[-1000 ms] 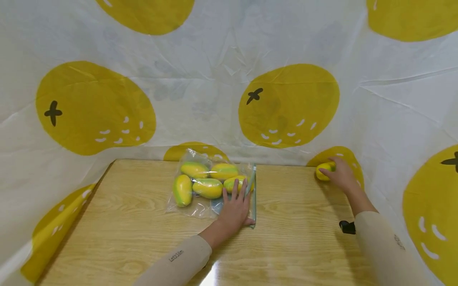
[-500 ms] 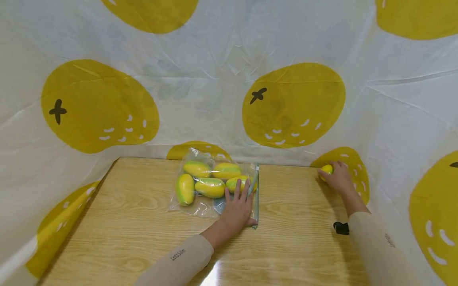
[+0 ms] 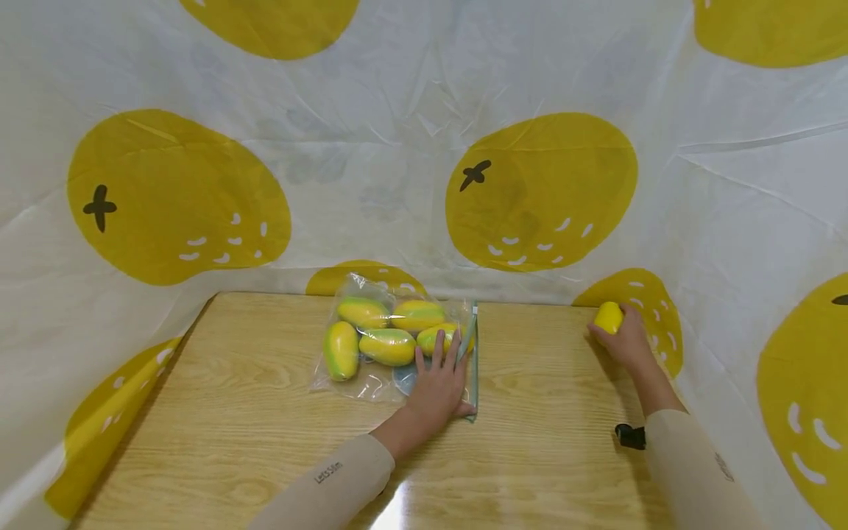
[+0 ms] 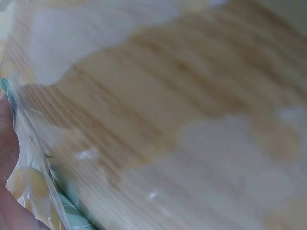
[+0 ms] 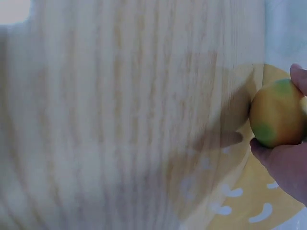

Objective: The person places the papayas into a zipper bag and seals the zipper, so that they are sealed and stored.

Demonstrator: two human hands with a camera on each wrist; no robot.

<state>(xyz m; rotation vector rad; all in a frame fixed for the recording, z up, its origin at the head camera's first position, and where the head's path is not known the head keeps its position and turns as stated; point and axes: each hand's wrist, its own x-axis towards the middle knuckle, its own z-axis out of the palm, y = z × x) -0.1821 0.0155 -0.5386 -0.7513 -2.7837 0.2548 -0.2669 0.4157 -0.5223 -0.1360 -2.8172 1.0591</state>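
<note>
A clear zip bag (image 3: 380,386) lies on the table with several yellow-green mangoes (image 3: 387,347) inside. My left hand (image 3: 433,390) rests on the bag's right part, fingers spread over one mango and thumb beside the green zip edge (image 3: 474,368). At the far right of the table, my right hand (image 3: 626,342) grips a single mango (image 3: 609,317) between thumb and fingers. The right wrist view shows this mango (image 5: 276,115) with green patches, held close to the back edge. Part of the bag's green edge (image 4: 72,213) appears in the left wrist view.
A wooden table (image 3: 265,442) spans the lower view. White cloth (image 3: 371,169) printed with large yellow fruit hangs behind it and at both sides. A small black object (image 3: 629,436) shows beside the right sleeve. Through the bag a bluish round patch (image 3: 404,377) is visible.
The mango in my right hand has turned, and its plain yellow side now faces up. My left hand and the bag keep their places; the view shifts slightly.
</note>
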